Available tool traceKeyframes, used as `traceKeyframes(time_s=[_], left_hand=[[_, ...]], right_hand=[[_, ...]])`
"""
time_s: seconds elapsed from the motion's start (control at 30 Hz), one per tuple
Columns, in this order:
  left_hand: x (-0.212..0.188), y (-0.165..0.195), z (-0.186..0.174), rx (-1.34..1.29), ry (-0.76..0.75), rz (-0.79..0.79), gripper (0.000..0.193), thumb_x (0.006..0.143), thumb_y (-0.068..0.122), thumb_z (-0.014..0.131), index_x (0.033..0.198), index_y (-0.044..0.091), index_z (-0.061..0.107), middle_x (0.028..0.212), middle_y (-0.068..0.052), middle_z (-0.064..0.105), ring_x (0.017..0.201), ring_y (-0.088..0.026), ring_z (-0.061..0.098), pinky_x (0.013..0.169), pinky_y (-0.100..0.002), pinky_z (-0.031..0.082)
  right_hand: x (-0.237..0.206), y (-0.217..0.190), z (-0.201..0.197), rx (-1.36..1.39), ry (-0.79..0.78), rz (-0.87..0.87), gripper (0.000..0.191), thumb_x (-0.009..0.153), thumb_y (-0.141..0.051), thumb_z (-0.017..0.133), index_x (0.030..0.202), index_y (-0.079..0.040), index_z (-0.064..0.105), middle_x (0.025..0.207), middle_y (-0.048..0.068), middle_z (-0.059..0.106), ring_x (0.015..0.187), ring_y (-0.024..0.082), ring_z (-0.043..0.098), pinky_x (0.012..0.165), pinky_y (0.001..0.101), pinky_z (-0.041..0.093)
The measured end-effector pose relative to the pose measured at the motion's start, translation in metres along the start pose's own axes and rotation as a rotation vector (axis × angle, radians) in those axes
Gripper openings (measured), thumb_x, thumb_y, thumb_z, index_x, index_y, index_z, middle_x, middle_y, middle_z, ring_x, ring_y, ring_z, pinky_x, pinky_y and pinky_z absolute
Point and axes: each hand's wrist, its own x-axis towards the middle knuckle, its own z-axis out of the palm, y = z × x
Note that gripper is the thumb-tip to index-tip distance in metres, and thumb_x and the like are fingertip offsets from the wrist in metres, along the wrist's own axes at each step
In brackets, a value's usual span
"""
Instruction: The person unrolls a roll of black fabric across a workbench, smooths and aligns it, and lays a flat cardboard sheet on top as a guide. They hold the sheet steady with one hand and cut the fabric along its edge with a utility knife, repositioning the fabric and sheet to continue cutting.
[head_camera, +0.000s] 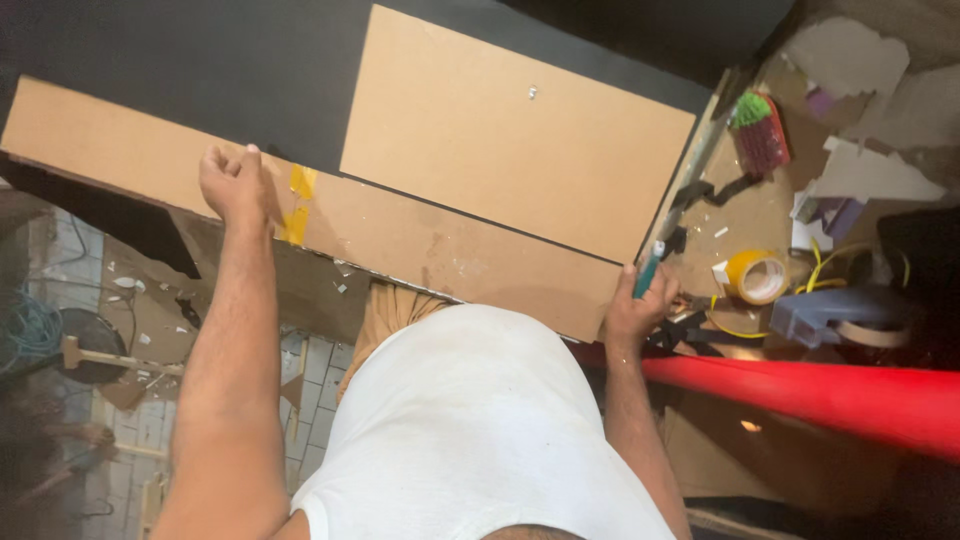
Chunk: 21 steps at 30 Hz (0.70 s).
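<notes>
Left hand (232, 182) rests knuckles-up on the long brown fibreboard strip (150, 150), fingers curled over its near edge, pressing down; likely pinning the strip so it cannot slide. The strip runs along the near edge of the dark bench (200, 60), its left end overhanging the bench's left corner.

Right hand (637, 310) sits at the strip's right end, near the bench's right edge, fist wrapped around a teal-handled tool (650, 268). The tool looks like a utility knife, but the blade end is not clear. The handle points up and away, in line with a long straight metal bar (700, 155) lying along the right edge of the larger board, probably serving as a guide.

The larger rectangular fibreboard panel (510, 130) lies flat on top, overlapping the strip's far edge; a dark seam marks where they meet. A small screw or fleck (532, 93) sits near its far middle. Yellow tape patches (298, 205) are stuck on the strip just beside the left hand.

Past the bench's right edge is clutter on a cardboard-covered surface: a yellow tape roll (757, 276), a green-and-red brush (758, 130), torn paper scraps (870, 175), a grey-purple tape dispenser (815, 315). A red pipe (820, 395) crosses below the right forearm. A wooden mallet (90, 355) lies on the tiled floor to the left.
</notes>
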Motion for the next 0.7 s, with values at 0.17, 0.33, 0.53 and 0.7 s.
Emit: traceKeyframes(time_s=[0.17,0.33,0.53,0.7], left_hand=[[0.061,0.042,-0.014,-0.357,0.214,-0.333,0.068,0.091,0.003,0.076,0.148,-0.008,0.038,0.152,-0.03,0.04,0.14,-0.038,0.04,0.113,-0.045,0.048],[0.13,0.055,-0.031,-0.535,0.305,-0.498,0.07,0.09,0.003,0.071,0.141,-0.007,0.023,0.135,-0.028,0.056,0.129,-0.033,0.063,0.116,-0.05,0.046],[0.201,0.057,-0.061,-0.436,0.35,-0.424,0.05,0.1,0.014,0.077,0.129,-0.005,0.04,0.1,-0.013,0.066,0.091,-0.02,0.071,0.079,-0.032,0.066],[0.264,0.072,-0.089,-0.57,0.295,-0.557,0.031,0.095,0.025,0.083,0.1,0.003,0.062,0.077,-0.001,0.058,0.064,-0.011,0.058,0.055,-0.027,0.049]], right_hand=[[0.034,-0.024,0.006,0.116,0.092,0.119,0.023,0.098,-0.014,0.067,0.116,-0.001,0.062,0.113,0.012,0.061,0.101,0.03,0.064,0.083,0.0429,0.057],[0.126,-0.06,0.028,0.018,0.173,-0.135,0.023,0.102,-0.008,0.07,0.122,0.001,0.062,0.117,0.013,0.062,0.111,0.03,0.064,0.1,0.0425,0.05],[0.242,-0.108,0.081,0.112,0.08,-0.267,0.04,0.1,-0.006,0.07,0.136,0.001,0.054,0.124,0.007,0.057,0.113,0.022,0.058,0.1,0.0376,0.047],[0.289,-0.146,0.129,0.245,-0.024,-0.14,0.018,0.106,-0.006,0.076,0.121,-0.004,0.065,0.109,0.0,0.064,0.098,0.013,0.06,0.091,0.029,0.052]])
